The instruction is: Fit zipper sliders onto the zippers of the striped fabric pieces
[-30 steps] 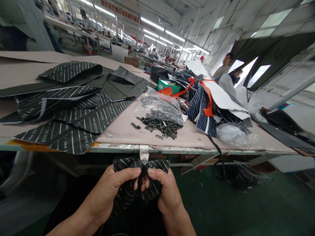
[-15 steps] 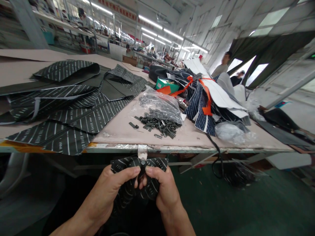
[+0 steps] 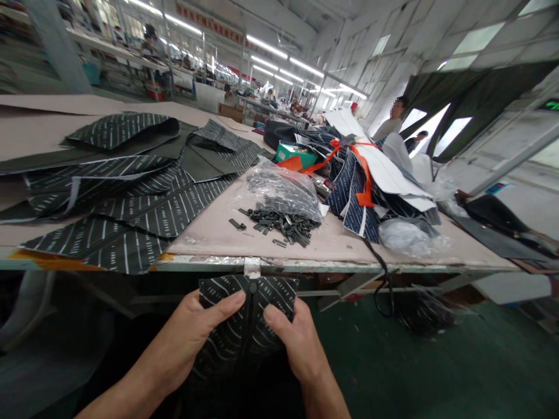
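Both hands grip a dark printed fabric piece [image 3: 227, 349] with white dashed stripes, just below the table edge. A dark zipper [image 3: 250, 317] runs down its middle. My left hand [image 3: 198, 323] is closed on the left side, thumb flat on top. On the right side, my right hand [image 3: 292, 331] is closed with its thumb on the print. The fingers beneath are hidden by the fabric. The top of the zipper meets a metal bracket [image 3: 252, 266] fixed to the table edge; a small dark round part sits there.
Several small dark fabric tabs [image 3: 286, 224] spill from a clear plastic bag [image 3: 283, 183] on the table [image 3: 209, 238]. Matching printed fabric pieces [image 3: 135, 203] lie left. Navy printed panels [image 3: 358, 215], orange strips and a green box [image 3: 294, 152] are to the right. A person [image 3: 393, 119] is beyond.
The fabric's two halves, bunched and pinched near the bracket before, now lie flatter with the zipper visible. My right thumb has moved away from the middle, rightward and down.
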A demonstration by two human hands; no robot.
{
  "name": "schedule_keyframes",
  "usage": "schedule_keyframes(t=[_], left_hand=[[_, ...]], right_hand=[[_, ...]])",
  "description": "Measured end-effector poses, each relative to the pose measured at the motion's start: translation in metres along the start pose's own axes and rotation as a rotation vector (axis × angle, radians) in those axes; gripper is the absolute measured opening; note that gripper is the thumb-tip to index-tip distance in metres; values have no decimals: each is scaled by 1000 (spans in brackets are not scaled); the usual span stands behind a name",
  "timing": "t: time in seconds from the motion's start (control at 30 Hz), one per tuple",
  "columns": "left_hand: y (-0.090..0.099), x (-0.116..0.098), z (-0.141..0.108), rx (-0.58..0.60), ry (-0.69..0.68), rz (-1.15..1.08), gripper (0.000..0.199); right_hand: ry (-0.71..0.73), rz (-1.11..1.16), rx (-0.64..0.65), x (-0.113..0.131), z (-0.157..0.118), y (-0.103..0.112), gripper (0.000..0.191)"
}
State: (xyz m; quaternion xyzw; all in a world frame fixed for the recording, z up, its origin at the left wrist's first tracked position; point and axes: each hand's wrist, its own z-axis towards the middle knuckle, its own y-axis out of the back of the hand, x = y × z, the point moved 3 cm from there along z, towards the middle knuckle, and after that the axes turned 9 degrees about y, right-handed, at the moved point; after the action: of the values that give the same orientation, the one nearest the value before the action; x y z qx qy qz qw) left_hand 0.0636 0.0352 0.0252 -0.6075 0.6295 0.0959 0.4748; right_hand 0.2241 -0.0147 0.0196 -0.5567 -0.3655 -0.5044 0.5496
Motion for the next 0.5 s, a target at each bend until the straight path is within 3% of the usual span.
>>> schedule_keyframes(t=[0.07,0.17,0.3,0.4,0.5], left_hand=[[9,9,-5,24,-5,94,37],[22,27,-11,-48,-28,205,42],[23,39,-12,-70,-6,84,39],[15,28,-5,-71,6,5,38],[6,3,5,-111,-74,9,36]], right_hand=[[-21,-48,18,-6,-12,6,30],[-36,-113,-25,-13,-26,7,24],[-20,-155,-136,-12,-31,0,27],[-17,-193,-161,-6,-19,-1,25],[17,-225,-180,5,4,0,23]])
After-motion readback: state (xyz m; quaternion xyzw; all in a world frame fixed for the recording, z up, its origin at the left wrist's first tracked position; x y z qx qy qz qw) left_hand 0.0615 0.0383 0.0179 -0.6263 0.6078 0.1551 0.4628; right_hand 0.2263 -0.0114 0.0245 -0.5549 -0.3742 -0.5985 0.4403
